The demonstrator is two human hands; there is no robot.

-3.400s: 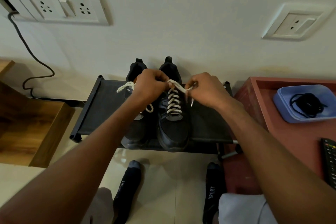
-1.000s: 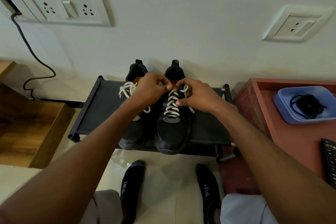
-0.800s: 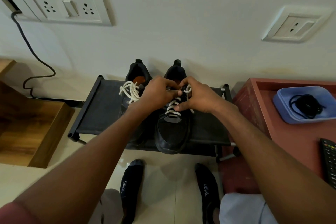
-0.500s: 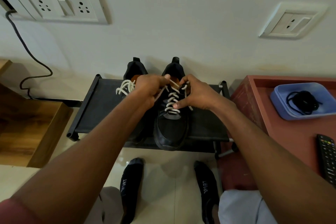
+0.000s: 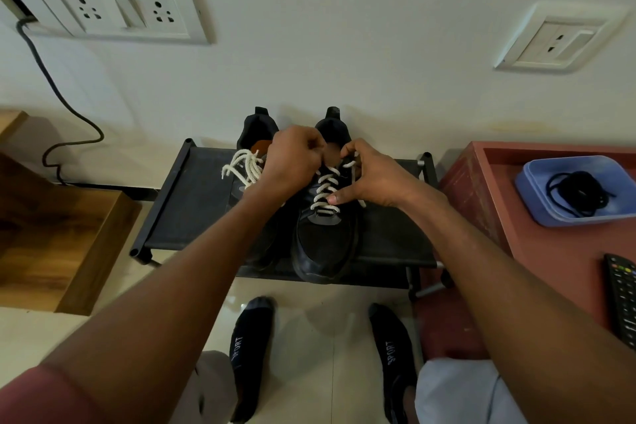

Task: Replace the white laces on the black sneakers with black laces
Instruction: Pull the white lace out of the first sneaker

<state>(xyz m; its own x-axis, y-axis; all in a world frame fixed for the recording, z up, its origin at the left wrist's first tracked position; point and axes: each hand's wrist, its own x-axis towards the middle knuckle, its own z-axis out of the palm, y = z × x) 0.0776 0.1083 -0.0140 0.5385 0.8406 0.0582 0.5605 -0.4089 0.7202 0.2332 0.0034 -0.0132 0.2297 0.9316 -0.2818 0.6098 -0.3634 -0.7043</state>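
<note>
Pinching the white lace (image 5: 325,188) atop the right sneaker (image 5: 323,241), left hand (image 5: 294,162) and right hand (image 5: 373,177) flank it.

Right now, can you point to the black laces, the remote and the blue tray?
black laces (image 5: 578,190), head view, middle of the coiled bundle.
remote (image 5: 623,296), head view, its buttoned face.
blue tray (image 5: 537,196), head view, bare floor near its left rim.
</note>
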